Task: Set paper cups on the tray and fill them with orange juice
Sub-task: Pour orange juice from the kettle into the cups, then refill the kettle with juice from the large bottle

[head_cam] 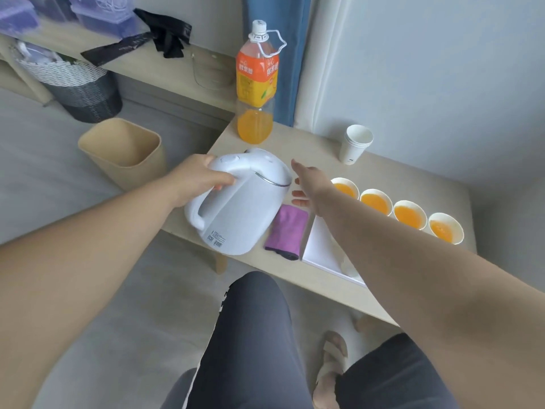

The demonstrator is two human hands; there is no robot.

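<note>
Left fingers [219,181] grip the tilted kettle [239,202] — likely clearing space; right fingers [299,199] spread open beside it, filled cups [377,202] beyond.

A: Any open tabletop?
B: Bare table [392,169] between the juice bottle [256,84] and the stacked cups [355,144].
A: In front?
B: Kettle [239,202], purple cloth [286,230], and filled cups [395,209] crowd it.

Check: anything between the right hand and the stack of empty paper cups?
Nothing visible. The right hand is open over bare tabletop; the empty cup stack stands beyond it, unobstructed. The white kettle, held tilted in the left hand, and the juice bottle sit off to the left.
</note>
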